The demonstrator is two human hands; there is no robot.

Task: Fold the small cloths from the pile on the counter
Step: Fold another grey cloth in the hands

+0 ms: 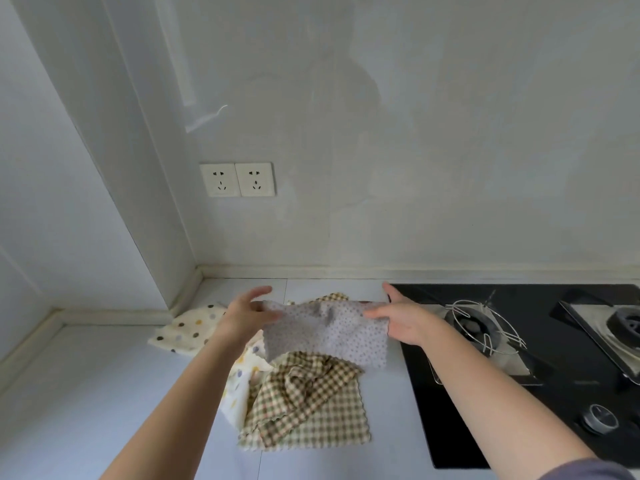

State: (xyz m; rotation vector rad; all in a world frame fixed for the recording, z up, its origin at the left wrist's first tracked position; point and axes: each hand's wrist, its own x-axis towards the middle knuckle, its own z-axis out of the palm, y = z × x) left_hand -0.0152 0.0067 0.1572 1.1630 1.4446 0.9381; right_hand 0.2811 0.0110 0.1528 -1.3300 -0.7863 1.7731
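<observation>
Left hand [244,315] and right hand [403,318] pinch grey dotted cloth [325,329] mid-frame above pile [304,396]; right grip seemingly shallow, corner may slip.

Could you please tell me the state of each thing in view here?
Grey dotted cloth: unfolded, held up, spread out.
Left hand: grips its left edge.
Right hand: grips its right edge.
Checked cloth: crumpled, unfolded.
Polka-dot cloth: crumpled, unfolded.
Sockets: nothing plugged in.
</observation>
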